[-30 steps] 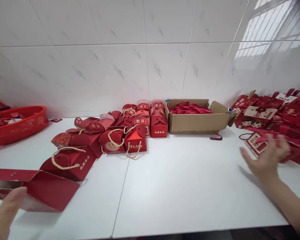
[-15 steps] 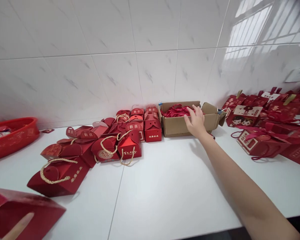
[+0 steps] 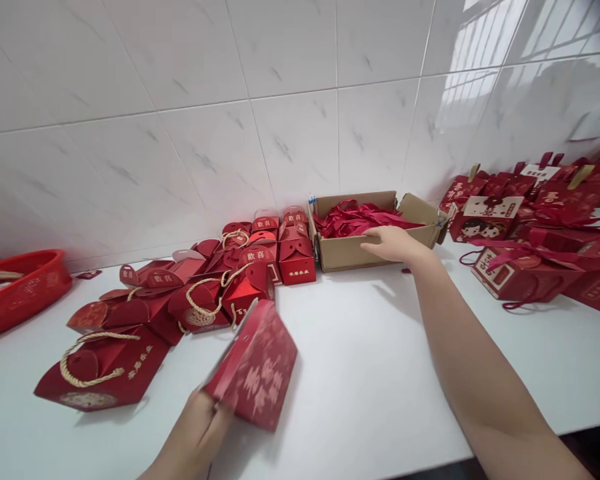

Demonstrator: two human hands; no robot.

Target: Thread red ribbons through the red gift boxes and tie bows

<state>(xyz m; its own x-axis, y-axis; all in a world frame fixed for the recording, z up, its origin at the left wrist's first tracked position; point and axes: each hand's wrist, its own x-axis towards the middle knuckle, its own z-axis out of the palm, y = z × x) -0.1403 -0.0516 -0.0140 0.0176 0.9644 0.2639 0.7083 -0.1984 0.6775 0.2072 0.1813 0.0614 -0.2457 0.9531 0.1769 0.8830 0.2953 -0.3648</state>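
Observation:
A red paper gift box (image 3: 263,373) with a pale floral print hangs tilted over the white table, and my left hand (image 3: 205,417) grips it at its lower left edge. My right hand (image 3: 395,243) is at the front wall of an open cardboard box (image 3: 345,257), beside the dark red ribbons (image 3: 355,217) heaped inside. Its fingers stretch out to the left with a gap at the thumb, and no ribbon shows in them.
Several red gift boxes (image 3: 297,260), some with cord handles, stand at the left and along the wall. A red basin (image 3: 25,293) sits at far left. More gift boxes (image 3: 525,267), some with ribbon handles, crowd the right. A tiled wall (image 3: 290,147) bounds the back.
My left hand has carried the gift box from the lower left corner toward the middle. My right hand has lowered from over the ribbons to the cardboard box's front wall.

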